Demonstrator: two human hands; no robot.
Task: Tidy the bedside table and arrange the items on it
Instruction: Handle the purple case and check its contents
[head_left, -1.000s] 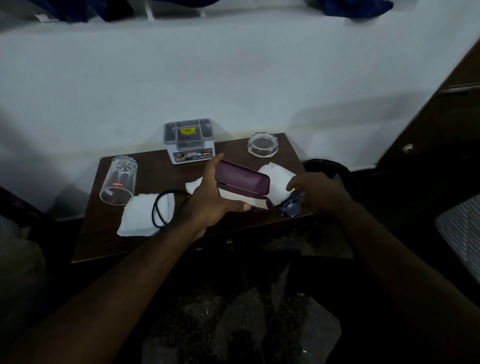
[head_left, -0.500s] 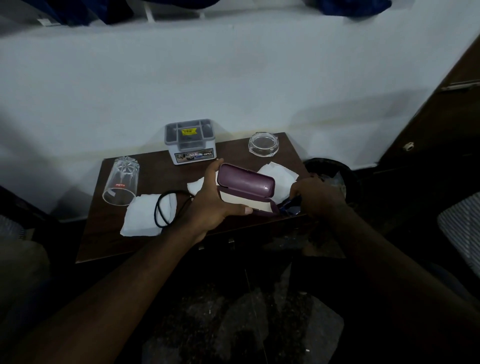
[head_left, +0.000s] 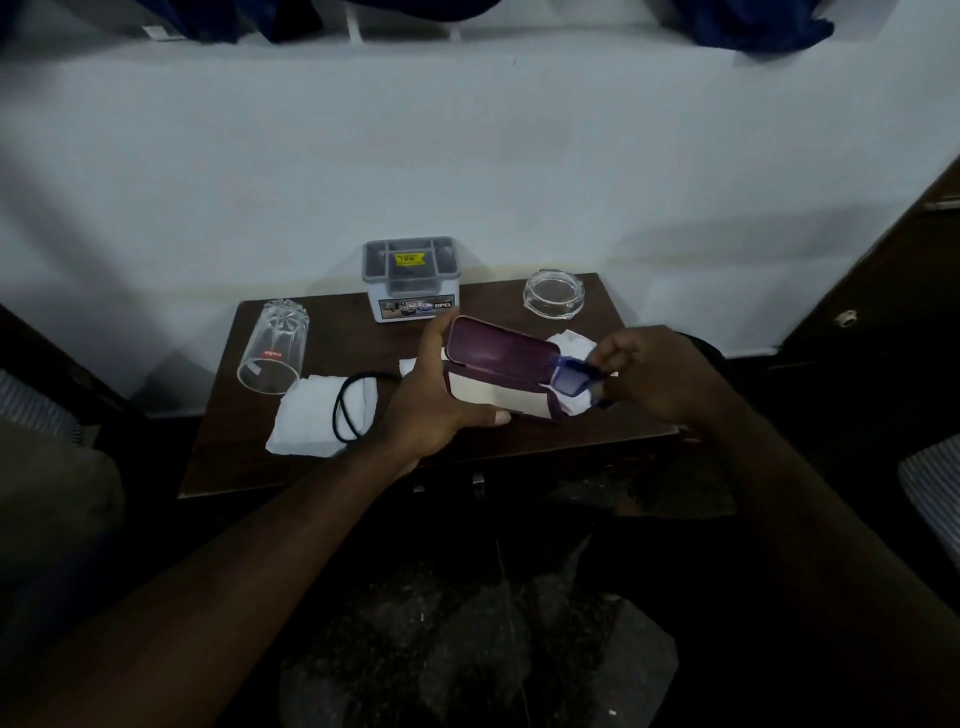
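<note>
desk (head_left: 358, 338), one, dark brown wood, stands against a white wall (head_left: 467, 156) and carries the rest. two white tissues lie on it: one (head_left: 306, 423) at the front left, one (head_left: 574, 344) partly hidden behind the case. one clear tumbler (head_left: 272, 348) lies on its side at the back left, mouth toward the front. one grey compartment box (head_left: 411, 283) stands upright at the back middle. one glasses case (head_left: 498, 353), purple with a pale lining, is open over the desk's front middle. the left grip (head_left: 436, 410) grasps its left end, thumb along the near edge. one round glass dish (head_left: 553, 299) sits at the back right. one pair of blue-tinted glasses (head_left: 571, 376) is pinched by the right grip (head_left: 654, 374) at the case's right end. one black band (head_left: 340, 410) lies looped on the left tissue.
</note>
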